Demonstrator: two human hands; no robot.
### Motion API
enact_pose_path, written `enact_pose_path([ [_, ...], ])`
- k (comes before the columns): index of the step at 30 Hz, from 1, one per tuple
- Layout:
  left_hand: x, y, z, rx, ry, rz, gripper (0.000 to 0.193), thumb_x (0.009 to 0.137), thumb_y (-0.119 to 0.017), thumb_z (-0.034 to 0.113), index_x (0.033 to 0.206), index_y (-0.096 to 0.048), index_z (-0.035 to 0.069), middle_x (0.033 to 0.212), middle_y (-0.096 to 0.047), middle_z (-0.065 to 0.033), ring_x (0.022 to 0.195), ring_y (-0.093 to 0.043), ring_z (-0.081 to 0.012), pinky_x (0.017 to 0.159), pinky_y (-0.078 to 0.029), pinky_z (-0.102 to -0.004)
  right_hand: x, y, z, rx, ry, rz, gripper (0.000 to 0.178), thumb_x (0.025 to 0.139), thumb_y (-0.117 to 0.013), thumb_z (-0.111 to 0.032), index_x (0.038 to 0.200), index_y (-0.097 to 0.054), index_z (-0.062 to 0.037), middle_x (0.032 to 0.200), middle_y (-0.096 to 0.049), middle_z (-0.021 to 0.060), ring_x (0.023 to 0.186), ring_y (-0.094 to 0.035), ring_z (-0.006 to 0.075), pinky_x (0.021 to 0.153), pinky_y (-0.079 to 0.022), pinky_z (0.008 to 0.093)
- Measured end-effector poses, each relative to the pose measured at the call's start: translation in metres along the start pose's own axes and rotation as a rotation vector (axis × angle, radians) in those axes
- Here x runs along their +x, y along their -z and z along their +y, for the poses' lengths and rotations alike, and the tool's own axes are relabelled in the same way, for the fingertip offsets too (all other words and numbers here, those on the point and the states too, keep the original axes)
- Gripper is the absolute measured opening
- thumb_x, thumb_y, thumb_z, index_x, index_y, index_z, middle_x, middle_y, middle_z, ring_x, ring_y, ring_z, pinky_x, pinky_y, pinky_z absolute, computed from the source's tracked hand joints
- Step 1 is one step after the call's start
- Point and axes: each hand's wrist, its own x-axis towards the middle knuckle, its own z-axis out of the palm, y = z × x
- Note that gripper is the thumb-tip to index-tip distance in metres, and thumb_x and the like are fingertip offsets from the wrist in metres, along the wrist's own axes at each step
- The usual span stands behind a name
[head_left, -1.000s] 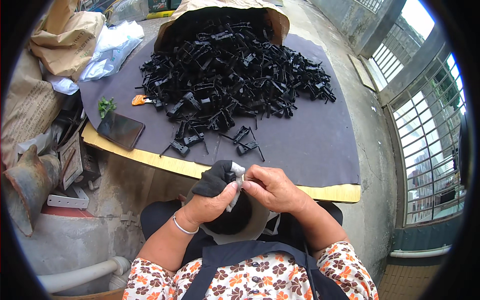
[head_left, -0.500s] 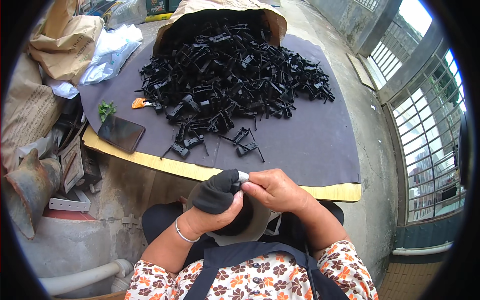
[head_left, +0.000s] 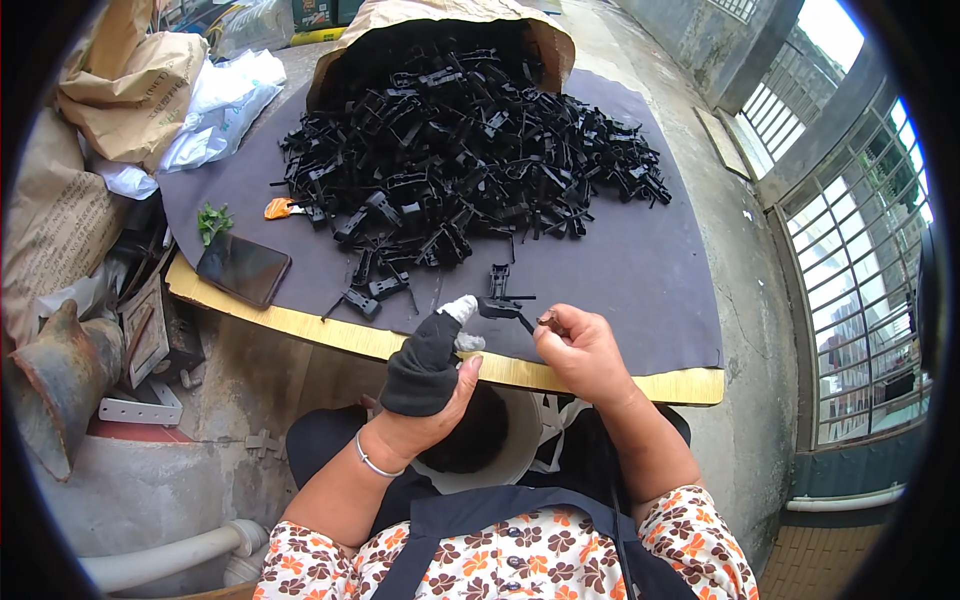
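A dark glove or cover with pale fingertips is on my left hand [head_left: 425, 360]. Its fingers are apart, and the extended pale fingertip reaches the near end of a black plastic part [head_left: 498, 308] with thin legs, at the table's front. My right hand [head_left: 580, 350] is at that part's right, thumb and forefinger curled together beside the tip of one leg; what they pinch, if anything, cannot be made out. Just behind is another black plastic part [head_left: 499, 277]. A large heap of similar parts [head_left: 440, 150] spills from a brown paper sack [head_left: 560, 50].
On the dark table cover [head_left: 640, 290] lie a phone [head_left: 243, 268], a green sprig [head_left: 213, 221] and an orange-handled item [head_left: 278, 207]. A pale bucket [head_left: 525, 440] holding something dark stands between my knees. Paper sacks [head_left: 60, 220] and a white bag [head_left: 225, 105] crowd the left.
Both hands have come apart and moved forward from above the bucket to the table's front. The two nearest parts have shifted slightly, the rear one turning.
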Motion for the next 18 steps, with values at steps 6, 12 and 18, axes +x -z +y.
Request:
enact_pose_path([
  [6, 0.008, -0.003, 0.006, 0.139, 0.076, -0.069, 0.039, 0.082, -0.061, 0.001, 0.12, -0.052, -0.003, 0.105, -0.061, -0.0164, 0.082, -0.063, -0.0272, 0.073, -0.049, -0.0325, -0.01, -0.025, 0.0, 0.102, -0.007, -0.078, 0.007, 0.085, -0.058, -0.007, 0.079, -0.055, -0.0039, 0.061, -0.046, -0.0073, 0.053, -0.037, 0.0012, 0.047, -0.032, 0.021],
  [12, 0.004, -0.001, -0.008, -0.058, 0.128, -0.054, 0.034, 0.089, -0.053, 0.0, 0.122, -0.051, -0.006, 0.1, -0.064, -0.0123, 0.08, -0.062, -0.0122, 0.069, -0.051, -0.0264, -0.002, -0.022, -0.001, -0.553, 0.592, -0.081, 0.013, 0.078, -0.064, -0.008, 0.087, -0.056, -0.0049, 0.065, -0.055, 0.0081, 0.055, -0.055, 0.0231, 0.052, -0.045, 0.0332],
  [18, 0.0, 0.004, -0.017, -0.005, 0.164, -0.08, 0.034, 0.091, -0.049, 0.0, 0.125, -0.05, -0.004, 0.103, -0.063, -0.0104, 0.08, -0.062, -0.0105, 0.062, -0.051, -0.0224, 0.0, -0.007, -0.007, -0.911, 0.666, -0.292, 0.013, 0.078, -0.063, -0.011, 0.089, -0.057, -0.0054, 0.071, -0.058, 0.0086, 0.066, -0.061, 0.0286, 0.057, -0.05, 0.0388],
])
